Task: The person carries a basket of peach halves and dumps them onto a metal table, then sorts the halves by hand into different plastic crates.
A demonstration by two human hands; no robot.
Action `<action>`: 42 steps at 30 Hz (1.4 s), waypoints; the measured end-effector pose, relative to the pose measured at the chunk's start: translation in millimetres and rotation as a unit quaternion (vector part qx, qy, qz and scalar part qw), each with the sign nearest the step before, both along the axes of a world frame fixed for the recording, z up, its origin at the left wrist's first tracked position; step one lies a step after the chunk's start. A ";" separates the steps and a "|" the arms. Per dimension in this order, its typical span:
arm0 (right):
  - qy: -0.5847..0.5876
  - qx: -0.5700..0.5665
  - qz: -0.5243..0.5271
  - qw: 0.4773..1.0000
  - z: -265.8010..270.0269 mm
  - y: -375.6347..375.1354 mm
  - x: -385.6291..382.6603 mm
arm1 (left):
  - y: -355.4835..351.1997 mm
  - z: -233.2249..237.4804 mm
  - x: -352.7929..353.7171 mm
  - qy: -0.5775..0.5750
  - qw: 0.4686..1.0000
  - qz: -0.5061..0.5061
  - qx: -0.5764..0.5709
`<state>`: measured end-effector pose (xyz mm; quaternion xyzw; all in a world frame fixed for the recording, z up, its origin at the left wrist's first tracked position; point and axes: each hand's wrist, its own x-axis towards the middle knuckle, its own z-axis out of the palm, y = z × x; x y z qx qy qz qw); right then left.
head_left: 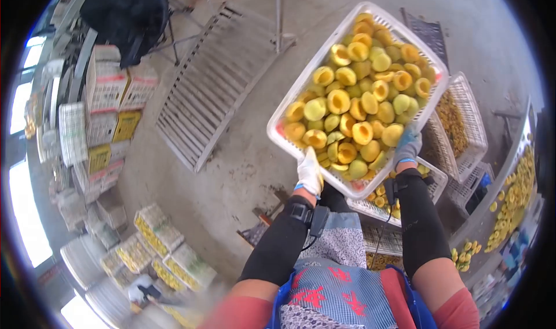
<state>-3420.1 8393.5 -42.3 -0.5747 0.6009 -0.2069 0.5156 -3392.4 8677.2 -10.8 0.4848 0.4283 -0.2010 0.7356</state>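
Note:
A white plastic crate full of halved yellow peaches is held up in front of me, tilted at an angle. My left hand, in a white glove, grips its near left rim. At the near right rim, my right hand in a grey-blue glove is closed on the crate too. The fingers of both hands are partly hidden by the crate wall. Most halves lie with the hollow side up, others with the skin side up. Below, another white crate of peach halves is partly covered by the held one.
To the right stands a crate with small brownish-orange pieces. A worktable at far right carries many peach halves. A slatted metal rack lies ahead on the floor. Stacked crates and filled crates stand at left.

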 end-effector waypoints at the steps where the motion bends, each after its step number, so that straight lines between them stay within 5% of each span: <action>1: -0.013 0.023 -0.001 1.000 -0.9 -1.2 -3.0 | 0.1 -6.8 -3.6 -0.039 0.999 0.004 -0.009; 12: 0.000 0.092 0.123 0.988 -7.6 -38.2 -22.3 | -2.9 22.9 -0.7 -0.020 1.000 0.017 0.002; 15: -0.001 0.092 0.095 0.991 11.8 -17.0 -11.1 | 4.7 35.7 4.1 -0.016 0.999 -0.026 0.030; 19: -0.038 0.052 0.077 0.995 -12.3 -30.7 -17.6 | 4.4 21.2 -2.5 -0.004 0.988 0.052 -0.142; 21: -0.063 0.032 0.056 0.996 -8.8 -26.4 -13.3 | 8.1 33.0 1.6 0.016 0.992 0.028 -0.125; 25: -0.109 0.012 0.025 0.994 -11.5 -10.5 -14.1 | 7.5 -15.3 -8.3 -0.003 0.992 0.014 -0.129; 28: -0.092 0.019 -0.017 0.995 -8.6 -5.1 -2.3 | 4.3 5.3 1.0 0.003 0.992 0.011 -0.124; 32: -0.011 -0.020 0.031 0.999 -23.3 -17.7 -8.1 | -0.8 20.9 7.9 0.046 0.995 0.006 -0.087; 38: -0.127 0.082 0.087 0.985 1.4 -24.5 -7.1 | 8.1 -4.2 5.6 0.062 0.991 0.025 -0.117; 42: -0.158 0.101 0.110 0.976 33.8 4.1 -16.5 | 30.9 52.6 13.8 0.005 0.993 -0.026 -0.112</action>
